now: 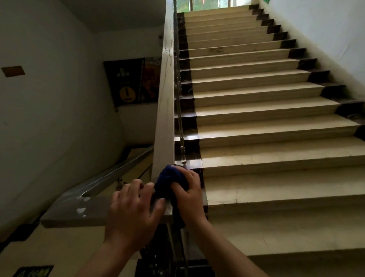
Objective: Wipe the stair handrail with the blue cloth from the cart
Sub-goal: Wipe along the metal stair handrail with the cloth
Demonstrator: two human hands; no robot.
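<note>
Hands at the foot of the handrail, lower centre of the frame.
We see our right hand (189, 198) with fingers curled round the bunched blue cloth (169, 178), pressing it onto the pale handrail (165, 106) where the rail rises toward the top of the frame. Our left hand (134, 209) rests just beside the cloth on the rail's flat turn, fingers loosely spread and gripping nothing. Beige stairs (265, 123) with dark edges fill the right; a dark poster (133, 82) hangs on the wall at centre left.

We see the pale handrail (165, 115) rising beside the stairs (266, 114); a bunched blue cloth (169, 179) lies on its lower bend.
</note>
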